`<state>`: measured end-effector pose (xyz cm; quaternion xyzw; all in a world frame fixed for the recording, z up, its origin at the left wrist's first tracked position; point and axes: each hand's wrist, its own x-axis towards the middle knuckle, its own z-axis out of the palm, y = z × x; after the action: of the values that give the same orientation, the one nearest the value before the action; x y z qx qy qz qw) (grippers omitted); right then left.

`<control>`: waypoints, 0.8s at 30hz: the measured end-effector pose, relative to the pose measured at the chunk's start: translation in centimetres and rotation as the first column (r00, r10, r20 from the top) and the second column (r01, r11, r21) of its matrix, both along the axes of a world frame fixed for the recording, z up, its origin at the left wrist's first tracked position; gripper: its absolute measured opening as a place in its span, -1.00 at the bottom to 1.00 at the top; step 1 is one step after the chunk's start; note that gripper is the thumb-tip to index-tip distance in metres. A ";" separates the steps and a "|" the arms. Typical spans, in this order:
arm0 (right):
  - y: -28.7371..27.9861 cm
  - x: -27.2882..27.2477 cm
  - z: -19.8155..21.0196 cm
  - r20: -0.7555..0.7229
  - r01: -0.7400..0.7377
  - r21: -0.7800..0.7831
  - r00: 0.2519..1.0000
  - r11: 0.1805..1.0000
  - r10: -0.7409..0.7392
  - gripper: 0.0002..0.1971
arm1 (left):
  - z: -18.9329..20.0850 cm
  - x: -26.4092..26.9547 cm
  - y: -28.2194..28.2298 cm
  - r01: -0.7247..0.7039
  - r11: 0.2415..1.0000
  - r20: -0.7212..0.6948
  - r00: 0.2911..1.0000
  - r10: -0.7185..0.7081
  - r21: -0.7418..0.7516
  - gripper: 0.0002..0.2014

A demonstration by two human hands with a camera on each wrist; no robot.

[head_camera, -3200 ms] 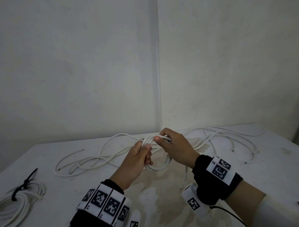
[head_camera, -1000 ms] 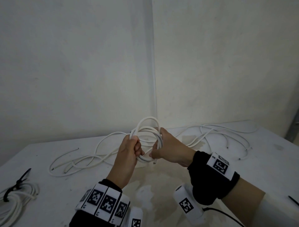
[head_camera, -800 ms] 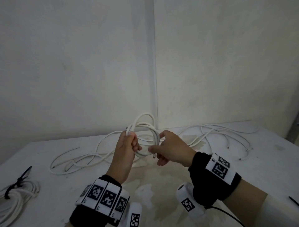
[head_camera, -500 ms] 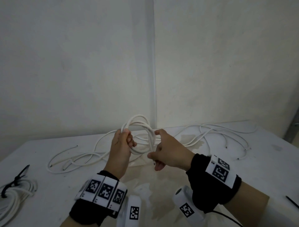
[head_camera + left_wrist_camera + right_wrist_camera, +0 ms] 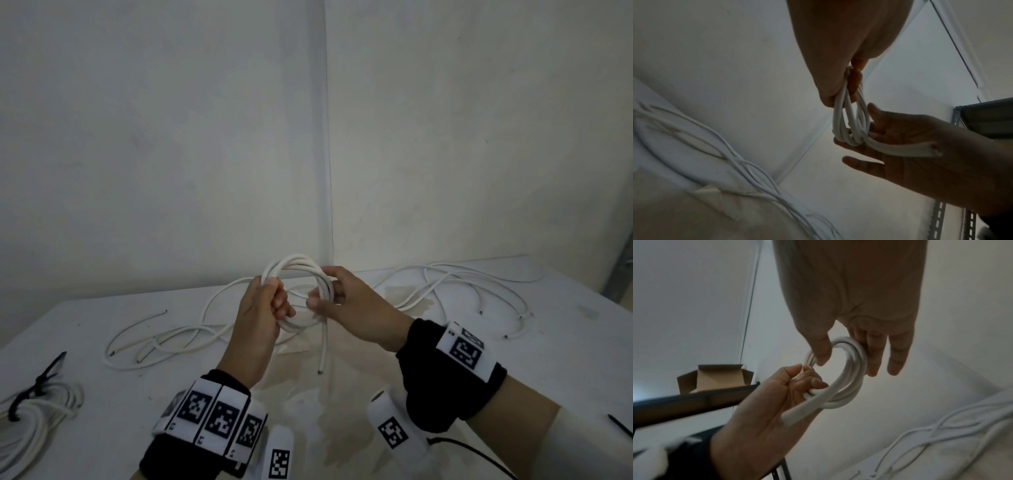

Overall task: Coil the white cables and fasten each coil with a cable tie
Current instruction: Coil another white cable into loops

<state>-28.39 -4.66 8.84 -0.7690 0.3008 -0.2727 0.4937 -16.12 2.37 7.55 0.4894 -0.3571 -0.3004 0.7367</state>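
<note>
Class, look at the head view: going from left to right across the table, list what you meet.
Tied cable coil with black tie → loose white cables → left hand → held coil → right hand → tangled loose cables → black cable tie at the right edge.

Dim, flat indoor light, greyish cast, no glare. Head view sharp at centre, wide-angle bend at edges. Both wrist views darker, noisy, soft; near skin blurred and underexposed.

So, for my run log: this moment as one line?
left hand grips coil | right hand steadies it | tail hangs | untied
</note>
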 end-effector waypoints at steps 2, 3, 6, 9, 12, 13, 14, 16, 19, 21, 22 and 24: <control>0.2 0.5 0.1 0.126 0.018 0.059 0.992 0.998 -0.025 -0.78 | 0.0 0.0 0.1 0.013 1.000 -0.068 0.998 -0.014 -0.015 -0.72; 0.1 0.5 0.1 0.179 0.010 0.102 0.983 0.995 -0.028 -0.86 | -0.2 0.2 0.2 0.021 1.000 -0.078 0.997 -0.022 -0.015 -0.71; -0.1 0.2 0.5 0.229 -0.043 0.158 0.974 0.987 0.006 -0.87 | -0.9 0.7 0.9 0.065 0.996 -0.010 0.998 -0.064 0.053 -0.72; -0.6 -0.6 1.1 0.118 -0.048 0.016 0.992 0.999 0.046 -0.84 | -1.4 1.7 1.3 0.063 0.978 0.125 0.988 -0.089 0.197 -0.77; -0.8 -0.9 1.6 -0.051 -0.119 -0.143 0.992 0.983 0.113 -0.86 | -0.8 2.8 1.4 -0.039 0.970 0.316 0.948 -0.040 0.240 -0.79; -0.8 -0.9 1.7 -0.096 -0.147 -0.175 0.987 0.973 0.132 -0.88 | -0.4 2.9 1.3 -0.052 0.968 0.395 0.917 -0.051 0.246 -0.71; -0.8 -0.9 1.7 -0.133 -0.171 -0.198 0.980 0.965 0.146 -0.90 | 0.0 2.8 1.3 -0.042 0.963 0.466 0.880 -0.090 0.265 -0.62; -0.7 -0.9 1.7 -0.178 -0.202 -0.231 0.970 0.952 0.163 -0.93 | 0.7 2.0 1.3 -0.016 0.944 0.574 0.797 -0.187 0.330 -0.57; -0.8 -0.9 1.3 -0.123 -0.174 -0.233 0.981 0.957 0.148 -0.90 | 1.0 0.8 1.4 0.004 0.940 0.575 0.791 -0.212 0.341 -0.61; -1.0 -1.0 0.7 -0.031 -0.130 -0.199 0.992 0.971 0.126 -0.93 | 0.8 0.4 1.5 0.008 0.958 0.486 0.860 -0.153 0.286 -0.61; -0.9 -1.1 0.5 0.016 -0.110 -0.165 0.993 0.980 0.114 -0.94 | 0.7 0.2 1.6 0.000 0.966 0.428 0.896 -0.115 0.259 -0.61; -0.7 -1.1 -0.1 0.103 -0.083 -0.098 0.990 0.992 0.093 -0.86 | 0.5 -0.3 1.5 -0.005 0.977 0.330 0.941 -0.067 0.214 -0.60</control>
<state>-29.48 -5.34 8.77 -0.7880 0.2268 -0.3054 0.4842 -16.44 3.89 8.02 0.6032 -0.4511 -0.2606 0.6040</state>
